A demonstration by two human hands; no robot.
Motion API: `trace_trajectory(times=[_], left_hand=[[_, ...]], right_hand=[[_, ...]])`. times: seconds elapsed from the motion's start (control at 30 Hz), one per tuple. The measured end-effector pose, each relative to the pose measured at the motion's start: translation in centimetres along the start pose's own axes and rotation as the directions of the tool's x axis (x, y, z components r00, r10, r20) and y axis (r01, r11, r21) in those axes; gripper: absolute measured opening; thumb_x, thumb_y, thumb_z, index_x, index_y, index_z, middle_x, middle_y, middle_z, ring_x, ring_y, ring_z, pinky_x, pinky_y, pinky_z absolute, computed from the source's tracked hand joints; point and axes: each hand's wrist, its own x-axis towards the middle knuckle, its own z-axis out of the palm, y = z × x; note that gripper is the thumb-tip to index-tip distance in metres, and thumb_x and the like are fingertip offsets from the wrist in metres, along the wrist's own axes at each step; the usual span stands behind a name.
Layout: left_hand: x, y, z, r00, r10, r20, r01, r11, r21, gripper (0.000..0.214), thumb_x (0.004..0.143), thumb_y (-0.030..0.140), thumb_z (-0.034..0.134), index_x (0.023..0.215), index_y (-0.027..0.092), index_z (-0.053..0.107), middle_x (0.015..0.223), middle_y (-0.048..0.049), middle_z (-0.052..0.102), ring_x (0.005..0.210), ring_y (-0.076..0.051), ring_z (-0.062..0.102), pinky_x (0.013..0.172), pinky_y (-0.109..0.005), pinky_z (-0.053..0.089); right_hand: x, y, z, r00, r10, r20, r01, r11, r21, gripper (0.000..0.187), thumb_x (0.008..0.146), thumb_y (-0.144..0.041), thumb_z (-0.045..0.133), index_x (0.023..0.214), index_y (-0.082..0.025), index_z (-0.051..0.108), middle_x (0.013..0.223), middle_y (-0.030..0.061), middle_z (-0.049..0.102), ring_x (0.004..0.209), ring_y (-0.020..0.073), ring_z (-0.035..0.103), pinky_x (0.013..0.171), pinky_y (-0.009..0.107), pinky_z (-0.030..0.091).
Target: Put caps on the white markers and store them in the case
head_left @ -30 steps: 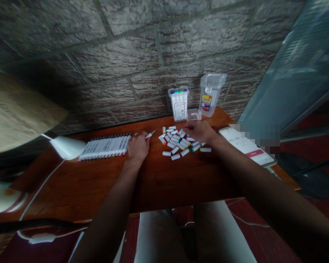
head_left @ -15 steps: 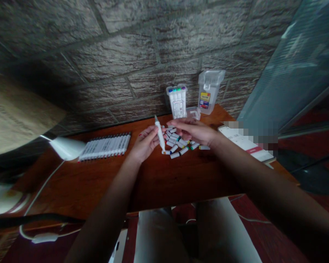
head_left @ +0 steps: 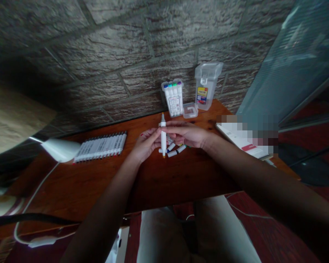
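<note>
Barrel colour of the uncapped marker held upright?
The marker barrel is white; shows best in the head view.

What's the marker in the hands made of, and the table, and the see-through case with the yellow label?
Marker: probably plastic; its white barrel looks smooth and even.

Table: looks like wood or wood veneer, reddish-brown with a slight sheen; streaks like grain show.

Case: likely clear plastic, see-through with pale, shiny edges.

A room at home, it seems — a wooden table [head_left: 164, 186] against a stone-patterned wall [head_left: 120, 51], reddish floor [head_left: 257, 233].
</note>
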Motion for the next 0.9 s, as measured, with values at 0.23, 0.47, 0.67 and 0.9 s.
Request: trace_trajectory(times=[0.23,0.47,0.67,0.9], left_hand=[[0.3,-0.2,0.0,0.974,0.175,-0.147,-0.127,0.950,0.286,0.044,0.078,0.058,0.074,0.073,0.015,0.069,0.061,-0.0014,0.066,0.047,-0.009,0.056,0.047,-0.021,0.045],[0.3,-0.4,-0.7,0.858,0.488,-0.163,-0.246,0.668,0.702,0.046,0.089,0.049,0.064,0.057,0.017,0.057,0.050,0.0027,0.054,0.047,-0.008,0.046,0.052,-0.023,0.038],[0.3,-1.0,-0.9,0.850,0.520,-0.078,-0.265,0.551,0.792,0.041,0.093,0.042,0.058,0.060,0.018,0.059,0.052,0.0028,0.055,0.050,-0.009,0.048,0.054,-0.024,0.036],[0.2,-0.9,-0.9,0.852,0.516,-0.095,-0.248,0.556,0.794,0.047,0.094,0.045,0.057,0.056,0.018,0.051,0.051,0.0032,0.050,0.049,-0.009,0.045,0.053,-0.024,0.035]], right_hand=[[0.1,-0.3,-0.1,0.998,0.024,-0.054,-0.029,0.996,-0.087,0.041,0.082,-0.038,0.075,0.062,-0.016,0.047,0.051,-0.0089,0.039,0.042,0.0021,0.023,0.039,0.017,0.018],[-0.1,0.3,0.6,0.985,0.041,-0.166,-0.081,0.968,-0.239,0.032,0.078,-0.035,0.075,0.064,-0.016,0.053,0.050,-0.0073,0.043,0.042,0.0042,0.034,0.038,0.017,0.026],[0.0,0.3,0.4,0.967,0.016,-0.256,-0.069,0.978,-0.198,0.027,0.070,-0.037,0.078,0.075,-0.016,0.062,0.062,-0.0021,0.059,0.052,0.0095,0.053,0.049,0.023,0.048],[0.5,0.2,0.0,0.914,-0.065,-0.399,-0.005,0.985,-0.170,0.031,0.079,-0.037,0.072,0.063,-0.019,0.052,0.052,-0.0031,0.048,0.045,0.0070,0.038,0.040,0.022,0.033]])
